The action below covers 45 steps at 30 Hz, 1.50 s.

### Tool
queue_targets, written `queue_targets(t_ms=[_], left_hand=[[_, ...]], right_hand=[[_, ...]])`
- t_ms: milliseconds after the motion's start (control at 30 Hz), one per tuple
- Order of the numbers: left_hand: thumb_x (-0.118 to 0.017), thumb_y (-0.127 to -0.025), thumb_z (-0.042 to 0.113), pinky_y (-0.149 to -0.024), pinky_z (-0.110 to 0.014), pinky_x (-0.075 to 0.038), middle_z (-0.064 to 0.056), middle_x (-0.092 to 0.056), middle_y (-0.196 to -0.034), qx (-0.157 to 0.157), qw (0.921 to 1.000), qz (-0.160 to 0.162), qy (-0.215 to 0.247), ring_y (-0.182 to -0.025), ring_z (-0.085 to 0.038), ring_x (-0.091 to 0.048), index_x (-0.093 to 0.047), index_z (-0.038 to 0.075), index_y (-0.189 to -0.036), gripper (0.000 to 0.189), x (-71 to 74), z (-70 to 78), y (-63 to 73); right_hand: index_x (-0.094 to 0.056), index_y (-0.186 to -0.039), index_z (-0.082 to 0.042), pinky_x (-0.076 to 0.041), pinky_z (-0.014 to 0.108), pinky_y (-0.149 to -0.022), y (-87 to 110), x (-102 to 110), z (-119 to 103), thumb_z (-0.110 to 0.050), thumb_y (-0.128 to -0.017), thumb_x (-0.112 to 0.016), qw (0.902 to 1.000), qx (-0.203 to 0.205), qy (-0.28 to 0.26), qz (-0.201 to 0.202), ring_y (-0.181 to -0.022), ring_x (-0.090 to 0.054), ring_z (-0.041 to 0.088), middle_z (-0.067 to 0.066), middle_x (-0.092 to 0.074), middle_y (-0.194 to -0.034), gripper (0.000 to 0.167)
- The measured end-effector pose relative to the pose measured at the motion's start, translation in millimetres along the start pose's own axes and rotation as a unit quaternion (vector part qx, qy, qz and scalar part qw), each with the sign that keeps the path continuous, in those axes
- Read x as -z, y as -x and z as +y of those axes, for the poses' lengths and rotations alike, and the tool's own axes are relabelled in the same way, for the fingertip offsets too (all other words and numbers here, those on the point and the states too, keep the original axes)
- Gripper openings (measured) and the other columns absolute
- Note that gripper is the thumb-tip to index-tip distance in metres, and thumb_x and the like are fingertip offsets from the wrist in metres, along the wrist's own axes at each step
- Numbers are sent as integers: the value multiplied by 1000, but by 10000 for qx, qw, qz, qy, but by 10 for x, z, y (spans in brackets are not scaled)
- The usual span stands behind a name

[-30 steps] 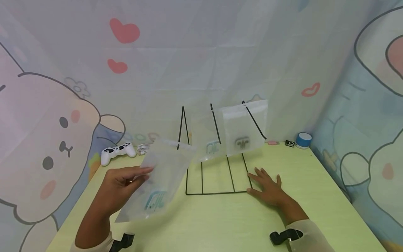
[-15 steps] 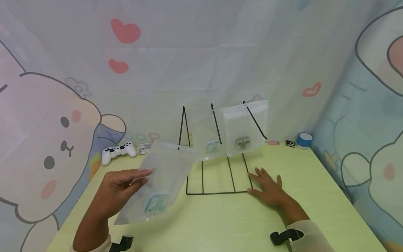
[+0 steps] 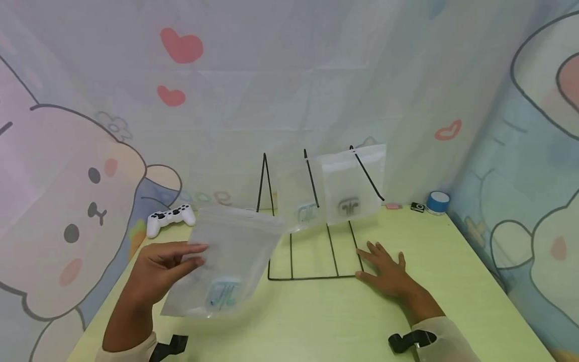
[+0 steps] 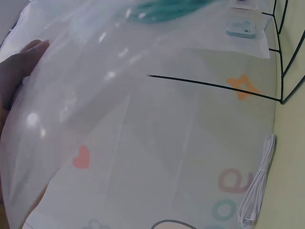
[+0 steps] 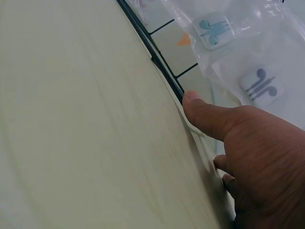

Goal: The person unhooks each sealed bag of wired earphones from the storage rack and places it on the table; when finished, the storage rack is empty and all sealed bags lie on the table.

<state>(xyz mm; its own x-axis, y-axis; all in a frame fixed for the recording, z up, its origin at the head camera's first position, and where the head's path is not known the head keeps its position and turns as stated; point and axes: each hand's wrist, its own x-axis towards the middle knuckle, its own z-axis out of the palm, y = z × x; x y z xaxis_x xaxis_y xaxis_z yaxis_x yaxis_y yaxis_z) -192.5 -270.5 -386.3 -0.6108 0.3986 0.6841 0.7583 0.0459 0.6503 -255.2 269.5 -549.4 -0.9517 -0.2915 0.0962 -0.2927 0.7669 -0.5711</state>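
Note:
My left hand [image 3: 156,274] pinches the left side of a translucent zip bag [image 3: 226,251] between thumb and fingers. Low inside it sits a flat case with blue-green earphones [image 3: 223,294]. The bag covers the front end of the left prong [image 3: 261,186] of a black wire rack [image 3: 312,278]; whether it touches the prong I cannot tell. Two similar bags hang on the other prongs: one with blue earphones [image 3: 307,213], one with dark earphones [image 3: 349,206]. My right hand [image 3: 384,269], fingers spread, touches the right front corner of the rack's base.
A white game controller [image 3: 170,219] lies at the table's back left, near a coiled white cable [image 4: 257,183]. At the back right are a pink piece [image 3: 392,206], a small black gadget [image 3: 417,207] and a blue-and-white round container [image 3: 438,202]. A printed cloth [image 3: 253,100] hangs behind.
My left hand has drawn the bag slightly left. The left prong's tip, earlier showing in front of the bag near its top edge, is now hidden behind it. My right hand stays put.

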Motion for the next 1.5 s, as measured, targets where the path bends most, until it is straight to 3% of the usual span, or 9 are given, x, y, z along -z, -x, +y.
queue_targets(t_ms=[100,167,400,567,700,1000,1200,1333,1500], left_hand=[[-63,-85,-36,-66,-17,-58,-1,-82,-128,-118,9940,77,1084,-83,-3,-76,-77,-9,-126,51,65,-114,24],[-62,-86,-36,-75,-20,-64,-3,-83,-125,11,9894,155,1441,-98,-9,-81,-78,-7,-127,52,102,-163,38],[-60,-92,-31,-75,-33,-69,-9,-84,-115,512,9767,514,2021,-98,-18,-84,-79,-1,-129,51,177,-270,43],[-63,-94,-26,-76,-37,-69,-7,-83,-121,617,9739,847,2015,-101,-19,-84,-81,3,-128,48,234,-391,86],[-64,-96,-24,-75,-35,-69,-4,-84,-121,928,9684,1292,1922,-98,-17,-84,-83,7,-123,46,265,-488,142],[-67,-98,-18,-70,-29,-67,1,-85,-107,1959,9376,2038,2026,-87,-11,-82,-86,17,-119,46,238,-653,172],[-69,-98,-15,-68,-26,-66,6,-84,-99,2561,9174,2422,1849,-82,-7,-80,-87,24,-113,46,196,-824,168],[-73,-99,-10,-68,-27,-66,8,-83,-97,2987,9054,2510,1673,-81,-8,-80,-87,28,-112,42,183,-942,153],[-75,-99,-7,-70,-26,-66,9,-81,-96,3256,9007,2429,1539,-82,-7,-78,-87,30,-113,41,168,-1110,95]], right_hand=[[-49,-166,-17,10,90,-118,-12,-1,18,-51,-106,-67,10000,2,22,-2,-167,-16,53,23,-29,-179,72],[-49,-166,-17,11,89,-118,-11,-1,15,-50,-106,-67,10000,8,2,-8,-167,-16,54,24,-29,-179,72],[-49,-166,-15,10,90,-117,1,14,-22,-50,-105,-68,10000,13,-57,-7,-167,-16,54,25,-29,-178,72],[-49,-166,-16,11,89,-118,2,14,-11,-49,-106,-68,10000,-17,-29,-20,-167,-16,54,24,-29,-179,71],[-49,-166,-16,10,89,-118,2,8,-1,-50,-106,-68,10000,-9,5,-6,-167,-17,54,24,-29,-178,71],[-50,-165,-16,9,90,-117,1,14,-42,-50,-105,-68,10000,16,-14,8,-166,-18,54,25,-30,-178,71],[-50,-165,-17,10,90,-118,4,6,-33,-50,-105,-68,10000,10,-37,5,-167,-17,54,24,-30,-178,71],[-50,-165,-16,10,90,-117,4,-5,-20,-50,-105,-68,10000,35,-49,17,-166,-17,54,25,-30,-178,71],[-50,-165,-16,9,90,-117,2,-1,-13,-51,-105,-68,10000,31,-21,22,-166,-18,54,25,-30,-178,72]])
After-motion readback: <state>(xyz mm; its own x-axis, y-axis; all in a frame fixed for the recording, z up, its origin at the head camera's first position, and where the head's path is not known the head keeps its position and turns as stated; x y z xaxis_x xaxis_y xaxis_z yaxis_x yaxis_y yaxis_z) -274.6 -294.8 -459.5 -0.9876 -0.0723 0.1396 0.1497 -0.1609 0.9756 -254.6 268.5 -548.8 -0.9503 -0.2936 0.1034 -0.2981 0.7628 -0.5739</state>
